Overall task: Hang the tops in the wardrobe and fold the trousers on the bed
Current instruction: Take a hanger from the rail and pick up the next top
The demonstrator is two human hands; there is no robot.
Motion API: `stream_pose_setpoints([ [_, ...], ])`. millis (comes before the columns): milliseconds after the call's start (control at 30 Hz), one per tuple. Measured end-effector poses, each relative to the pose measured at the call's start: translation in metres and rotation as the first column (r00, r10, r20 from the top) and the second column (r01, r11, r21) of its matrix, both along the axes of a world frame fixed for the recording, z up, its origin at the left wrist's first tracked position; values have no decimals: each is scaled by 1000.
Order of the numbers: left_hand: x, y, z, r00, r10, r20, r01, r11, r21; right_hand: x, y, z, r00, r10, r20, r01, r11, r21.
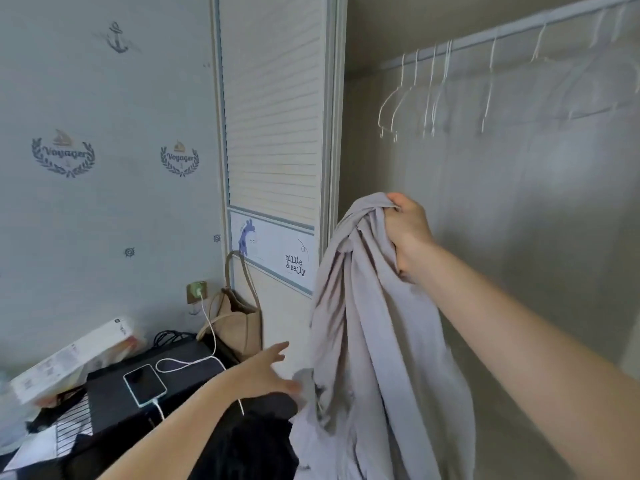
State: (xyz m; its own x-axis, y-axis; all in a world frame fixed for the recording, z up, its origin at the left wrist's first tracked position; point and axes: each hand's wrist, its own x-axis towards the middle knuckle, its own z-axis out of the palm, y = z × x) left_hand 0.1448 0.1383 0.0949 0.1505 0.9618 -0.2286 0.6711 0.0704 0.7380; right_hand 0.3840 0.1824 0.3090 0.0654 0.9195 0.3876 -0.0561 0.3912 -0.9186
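Note:
My right hand [407, 230] grips a bunched fold of a pale grey-lilac garment [374, 341] and holds it up in front of the open wardrobe; the cloth hangs down in long folds. My left hand [273, 372] is low beside the garment's lower edge, fingers spread and straight, holding nothing. Inside the wardrobe a rail [502, 32] carries several bare white hangers [415, 95]. A dark garment [252, 438] lies below my left forearm.
The slatted wardrobe door [273, 133] stands slid to the left. A beige tote bag [239, 320] leans against it. A black box [152, 379] holds a phone [145, 384] on a white charging cable. A white carton [72, 362] lies at the far left.

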Motion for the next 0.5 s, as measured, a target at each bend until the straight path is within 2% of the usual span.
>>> stream_pose_setpoints([
  [33,6,3,4,993,-28,119,27,1000,6,1,1,-1,1000,3,4,-3,1000,7],
  [67,12,6,10,981,-93,168,91,996,18,0,2,-1,1000,5,-9,-5,1000,13],
  [133,32,10,23,950,-237,202,234,971,37,0,2,1,998,7,-58,-7,1000,10],
  [167,39,10,26,948,-251,197,249,968,37,-1,2,2,997,5,-71,-5,1000,8],
  [200,45,13,24,960,-226,165,220,974,55,0,3,3,997,-4,-75,4,1000,11],
  [267,46,18,18,993,-118,-20,120,982,146,7,7,6,996,-40,-82,42,999,29],
  [333,32,23,15,989,-4,-147,25,989,147,20,15,10,986,-145,-79,149,988,48],
  [400,10,21,20,991,85,-106,-72,989,128,39,25,10,950,-311,-20,312,947,82],
  [500,-19,13,44,977,184,110,-201,962,182,64,38,-2,878,-466,106,465,885,40],
])
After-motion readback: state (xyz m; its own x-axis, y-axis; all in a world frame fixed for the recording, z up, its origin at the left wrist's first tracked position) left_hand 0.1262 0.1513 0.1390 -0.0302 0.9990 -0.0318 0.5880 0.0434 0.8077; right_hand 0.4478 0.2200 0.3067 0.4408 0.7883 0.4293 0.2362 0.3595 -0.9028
